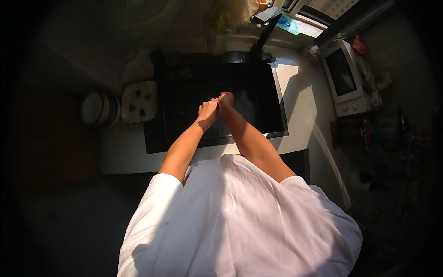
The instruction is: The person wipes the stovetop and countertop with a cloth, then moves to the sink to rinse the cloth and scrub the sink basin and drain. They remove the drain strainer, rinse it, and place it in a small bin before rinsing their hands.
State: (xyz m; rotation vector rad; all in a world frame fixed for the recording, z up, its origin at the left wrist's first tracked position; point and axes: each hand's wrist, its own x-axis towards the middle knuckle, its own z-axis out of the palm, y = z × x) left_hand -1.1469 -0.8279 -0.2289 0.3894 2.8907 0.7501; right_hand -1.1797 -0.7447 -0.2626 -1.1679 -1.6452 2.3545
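Over the black kitchen sink [284, 117], my left hand [208, 110] and my right hand [226, 100] meet, their fingers curled against each other. The palms and any small thing between them are hidden. Behind the hands, a dark faucet [264, 36] rises from the sink's back edge, its head high and to the right. The sink's inside is mostly in deep shadow, with a faint lit patch to the right of my hands.
A patterned tray [133, 107] and stacked round dishes [92, 108] stand left of the sink. On the right is a white microwave [350, 105]. A potted plant [219, 34] stands behind the sink, and a teal item [290, 25] lies on the windowsill.
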